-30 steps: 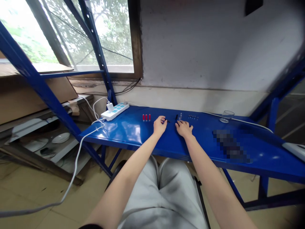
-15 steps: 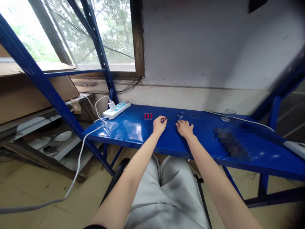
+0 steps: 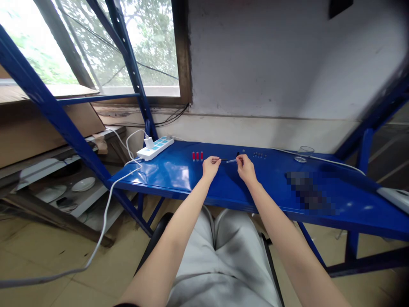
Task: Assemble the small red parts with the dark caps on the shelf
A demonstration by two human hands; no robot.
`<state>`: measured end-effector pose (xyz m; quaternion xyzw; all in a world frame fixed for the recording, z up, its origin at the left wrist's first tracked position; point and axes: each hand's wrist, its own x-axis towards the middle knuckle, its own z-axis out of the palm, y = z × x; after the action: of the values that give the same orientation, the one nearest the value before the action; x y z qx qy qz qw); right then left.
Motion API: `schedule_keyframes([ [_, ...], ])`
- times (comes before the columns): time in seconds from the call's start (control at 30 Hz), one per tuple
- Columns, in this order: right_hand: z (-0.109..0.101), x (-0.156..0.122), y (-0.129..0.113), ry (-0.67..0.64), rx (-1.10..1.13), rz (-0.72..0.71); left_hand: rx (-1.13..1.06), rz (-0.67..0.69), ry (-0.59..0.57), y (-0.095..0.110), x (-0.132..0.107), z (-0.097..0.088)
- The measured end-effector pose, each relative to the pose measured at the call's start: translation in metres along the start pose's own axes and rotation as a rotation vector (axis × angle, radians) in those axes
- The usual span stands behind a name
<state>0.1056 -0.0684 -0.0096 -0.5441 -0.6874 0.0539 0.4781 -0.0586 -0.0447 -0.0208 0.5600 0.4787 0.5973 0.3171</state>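
You are sitting with your grey trousers (image 3: 223, 256) tucked under the blue counter (image 3: 179, 175), both forearms reaching out over its near edge. Your left hand (image 3: 211, 165) is pinching a thin dark pin (image 3: 224, 160) in closed fingertips, and your right hand (image 3: 246, 165) is pinching a slim pale tube (image 3: 231, 160) likewise. Their tips are facing each other just above the counter, nearly meeting, so lining them up seems the step in hand, calling for small, steady movements. Beyond, three red caps (image 3: 197, 156), a row of small dark bits (image 3: 259, 155) and a glass dish (image 3: 303, 154) are lying near the wall.
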Motion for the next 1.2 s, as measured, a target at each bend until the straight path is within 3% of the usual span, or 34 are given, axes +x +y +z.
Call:
schedule_keyframes([
  [0.4,-0.002,-0.001,-0.002,0.067,0.066,0.013,-0.024,-0.074,-0.045,0.001,-0.001,0.001],
  [0.77,-0.004,-0.001,-0.006,0.105,0.15,0.071,-0.131,-0.149,-0.094,0.016,-0.007,-0.002],
  [1.2,-0.002,-0.001,-0.004,0.064,0.018,-0.051,-0.004,-0.085,-0.042,-0.003,0.001,0.001],
])
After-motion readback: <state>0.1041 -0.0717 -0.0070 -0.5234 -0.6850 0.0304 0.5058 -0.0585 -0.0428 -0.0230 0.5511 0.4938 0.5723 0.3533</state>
